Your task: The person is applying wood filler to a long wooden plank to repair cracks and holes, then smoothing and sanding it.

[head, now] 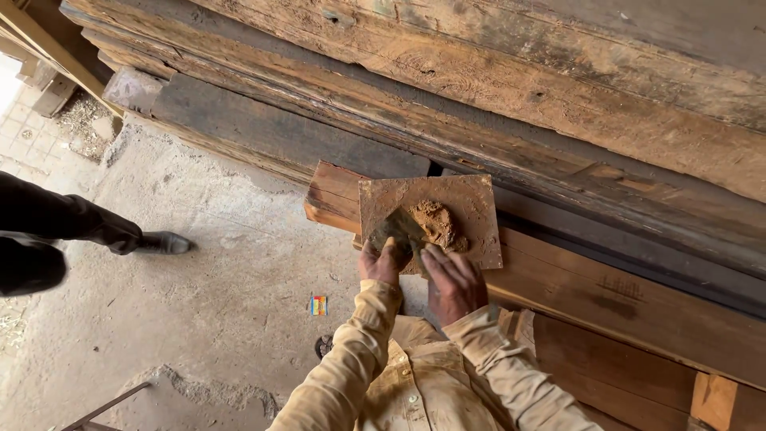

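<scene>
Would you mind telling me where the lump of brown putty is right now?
In the head view, the lump of brown putty sits mid-frame on the square board, just right of the putty knife above both hands.

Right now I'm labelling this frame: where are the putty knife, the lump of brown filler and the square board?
putty knife [396, 229], head view, on the flat blade.
lump of brown filler [438, 223], head view, its middle.
square board [471, 191], head view, bare upper right area.

One view only, from the person's head, looking steeply down and a little forward along the chest and both sleeves. It sits close above the hands, facing a stack of weathered wooden beams [511, 88] that crosses the upper frame, with the concrete floor [207, 271] spreading left.
</scene>
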